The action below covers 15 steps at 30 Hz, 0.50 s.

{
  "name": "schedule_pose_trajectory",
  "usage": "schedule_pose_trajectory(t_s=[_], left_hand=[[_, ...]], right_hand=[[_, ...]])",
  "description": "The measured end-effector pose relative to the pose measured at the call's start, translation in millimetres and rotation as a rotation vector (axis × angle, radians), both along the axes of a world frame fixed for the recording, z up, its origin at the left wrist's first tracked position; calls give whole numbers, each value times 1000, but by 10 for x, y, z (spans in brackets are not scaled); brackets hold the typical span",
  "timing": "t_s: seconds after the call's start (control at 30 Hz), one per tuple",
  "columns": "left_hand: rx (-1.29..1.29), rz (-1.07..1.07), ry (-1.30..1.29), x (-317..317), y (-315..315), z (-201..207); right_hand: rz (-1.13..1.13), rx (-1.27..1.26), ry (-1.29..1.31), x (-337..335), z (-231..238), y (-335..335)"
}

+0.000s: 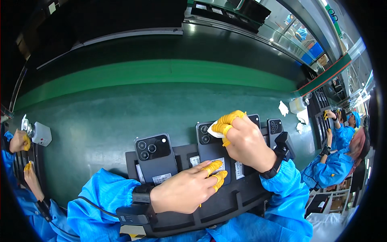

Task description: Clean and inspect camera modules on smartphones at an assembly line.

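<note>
— Where are the hands?

— The right hand point(246, 139), yellow rubber cots on its fingertips, is curled around a white wipe point(215, 130) and presses it on the camera end of the middle phone point(212, 151). The left hand point(186, 190) lies half open, holding nothing, two capped fingers pinning that phone's lower end.

— How far along?

— I'd judge mid-way: this phone is under the cloth, with a left phone point(156, 157) just beside the left hand and a right phone point(275, 128) past the right wrist (neither touched now).

— Materials?

— Glossy dark-grey slabs, round lenses, in a matte black moulded tray point(225, 205) on a smooth green table point(121, 105).
</note>
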<state>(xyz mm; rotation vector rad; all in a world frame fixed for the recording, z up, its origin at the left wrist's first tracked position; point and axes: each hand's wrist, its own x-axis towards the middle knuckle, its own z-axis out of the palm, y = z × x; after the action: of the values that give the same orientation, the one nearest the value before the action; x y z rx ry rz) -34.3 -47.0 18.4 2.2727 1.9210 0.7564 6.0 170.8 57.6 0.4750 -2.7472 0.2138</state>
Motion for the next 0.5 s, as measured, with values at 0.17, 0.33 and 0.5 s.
schedule_pose_trajectory(t_s=[0.17,0.33,0.5], left_hand=[[-173,-57,-33,3,-13,12],[-91,-28,-38,13,-1,1],[-30,-16,-24,-8,3,17]], right_hand=[[199,-18,97,5,-77,-162],[227,34,171,-177,-57,-279],[-23,88,146,-299,95,57]])
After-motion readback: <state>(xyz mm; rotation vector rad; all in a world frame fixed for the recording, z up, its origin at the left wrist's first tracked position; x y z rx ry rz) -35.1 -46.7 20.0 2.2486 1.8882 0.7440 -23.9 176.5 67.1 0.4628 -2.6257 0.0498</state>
